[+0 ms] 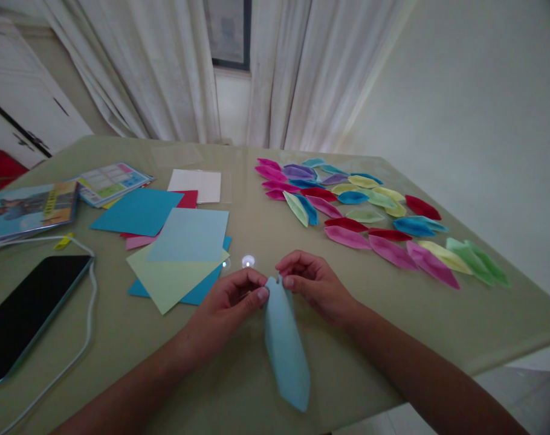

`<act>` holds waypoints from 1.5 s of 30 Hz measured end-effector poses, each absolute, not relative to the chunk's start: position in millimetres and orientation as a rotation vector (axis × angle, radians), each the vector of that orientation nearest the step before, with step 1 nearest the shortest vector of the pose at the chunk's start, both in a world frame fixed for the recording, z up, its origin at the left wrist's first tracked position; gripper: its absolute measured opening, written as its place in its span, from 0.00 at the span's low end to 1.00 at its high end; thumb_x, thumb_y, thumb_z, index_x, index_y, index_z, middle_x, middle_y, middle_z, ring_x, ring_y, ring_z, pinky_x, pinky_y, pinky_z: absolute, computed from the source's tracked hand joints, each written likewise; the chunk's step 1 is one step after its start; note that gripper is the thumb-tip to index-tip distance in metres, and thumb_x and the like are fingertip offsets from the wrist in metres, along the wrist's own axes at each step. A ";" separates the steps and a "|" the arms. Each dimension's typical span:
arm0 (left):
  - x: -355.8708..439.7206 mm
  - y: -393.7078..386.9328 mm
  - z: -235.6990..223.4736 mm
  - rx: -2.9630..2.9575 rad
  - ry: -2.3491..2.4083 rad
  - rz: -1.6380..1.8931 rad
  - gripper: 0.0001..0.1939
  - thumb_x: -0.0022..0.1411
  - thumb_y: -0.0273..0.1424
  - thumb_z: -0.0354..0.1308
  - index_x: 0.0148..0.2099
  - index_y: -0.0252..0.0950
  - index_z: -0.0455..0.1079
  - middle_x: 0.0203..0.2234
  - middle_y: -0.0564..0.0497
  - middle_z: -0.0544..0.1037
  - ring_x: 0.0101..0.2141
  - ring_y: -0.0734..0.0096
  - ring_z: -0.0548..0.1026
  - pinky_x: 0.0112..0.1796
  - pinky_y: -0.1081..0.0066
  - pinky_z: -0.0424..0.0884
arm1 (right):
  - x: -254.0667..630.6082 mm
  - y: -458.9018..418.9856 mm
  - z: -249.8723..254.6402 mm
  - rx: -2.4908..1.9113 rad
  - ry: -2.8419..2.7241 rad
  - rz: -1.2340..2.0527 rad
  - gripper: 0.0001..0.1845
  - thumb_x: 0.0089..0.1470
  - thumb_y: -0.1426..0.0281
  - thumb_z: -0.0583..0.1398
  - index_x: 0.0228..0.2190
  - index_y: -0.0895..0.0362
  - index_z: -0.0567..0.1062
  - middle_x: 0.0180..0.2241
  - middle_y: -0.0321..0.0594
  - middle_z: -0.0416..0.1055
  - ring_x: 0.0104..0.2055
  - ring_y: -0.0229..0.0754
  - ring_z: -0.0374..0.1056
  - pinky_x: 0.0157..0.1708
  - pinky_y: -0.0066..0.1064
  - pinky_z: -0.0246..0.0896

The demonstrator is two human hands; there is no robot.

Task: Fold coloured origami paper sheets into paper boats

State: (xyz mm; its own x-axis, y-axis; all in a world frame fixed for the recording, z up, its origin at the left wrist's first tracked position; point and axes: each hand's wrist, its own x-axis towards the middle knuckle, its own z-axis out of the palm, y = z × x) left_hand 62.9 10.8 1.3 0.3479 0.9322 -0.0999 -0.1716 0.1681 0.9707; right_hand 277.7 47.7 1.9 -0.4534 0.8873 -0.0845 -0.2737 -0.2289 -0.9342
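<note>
A folded light-blue sheet of paper [286,350] hangs between my hands near the front edge of the table, its narrow top pinched and its wider, pointed end toward me. My left hand [232,302] grips the top left corner between thumb and forefinger. At the top right, the thumb and fingers of my right hand [318,284] close on the same paper. Beyond my left hand lie loose square sheets, among them a pale yellow sheet [175,281], a light-blue sheet [191,232] and a blue sheet [139,212].
Many folded paper petals [347,235] in pink, red, blue, yellow and green lie at the right. A phone [30,314] and a white cable [92,302] lie at the left, near a picture book [30,211]. A white paper stack [196,185] sits farther back on the table [243,386].
</note>
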 end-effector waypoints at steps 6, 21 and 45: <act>67.9 8.0 1.4 1.097 0.867 1.012 0.10 0.65 0.39 0.70 0.41 0.39 0.78 0.35 0.51 0.80 0.38 0.66 0.77 0.40 0.70 0.73 | 271.8 42.9 -2.2 -0.802 -1.184 1.855 0.17 0.50 0.64 0.77 0.41 0.54 0.83 0.35 0.35 0.78 0.35 0.37 0.73 0.39 0.29 0.68; 67.3 7.3 5.8 1.117 0.973 1.086 0.13 0.65 0.42 0.69 0.37 0.37 0.75 0.29 0.53 0.76 0.31 0.70 0.73 0.33 0.73 0.70 | 269.9 41.9 1.3 -0.924 -1.119 1.794 0.14 0.54 0.60 0.74 0.38 0.54 0.84 0.33 0.35 0.78 0.31 0.36 0.69 0.32 0.27 0.64; 62.8 11.6 -4.8 1.208 1.162 1.072 0.11 0.65 0.41 0.68 0.39 0.38 0.83 0.32 0.51 0.83 0.33 0.69 0.78 0.33 0.74 0.73 | 272.8 36.9 0.0 -1.072 -1.466 1.392 0.11 0.57 0.62 0.72 0.31 0.56 0.80 0.26 0.33 0.73 0.26 0.34 0.64 0.25 0.25 0.58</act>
